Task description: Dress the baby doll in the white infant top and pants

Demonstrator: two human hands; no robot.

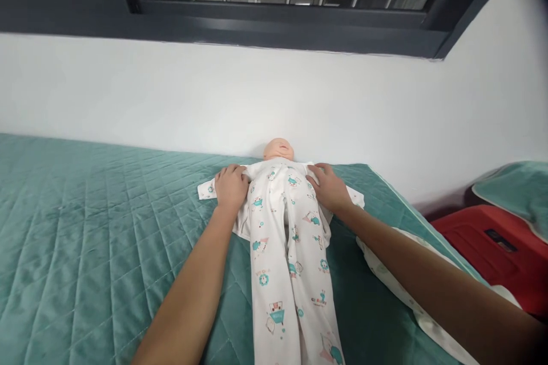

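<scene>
A doll with a bare head (pixel 279 149) lies on its back, its head by the wall. White patterned baby clothes (pixel 274 228) cover its body, with both legs of the garment stretched toward me. My left hand (pixel 232 185) rests on the left sleeve near the shoulder, fingers slightly spread over the cloth. On the other side, my right hand (pixel 329 185) lies on the right sleeve, thumb and fingers apart. The sleeve ends stick out beyond both hands. Whether the doll's arms are inside the sleeves is hidden.
A green quilted cover (pixel 107 228) lies under the doll. Another white patterned cloth (pixel 396 282) lies partly beneath my right forearm. At the right stands a red plastic object (pixel 483 239) beside a green cloth (pixel 518 188). Behind is a white wall (pixel 214 97) below a barred window.
</scene>
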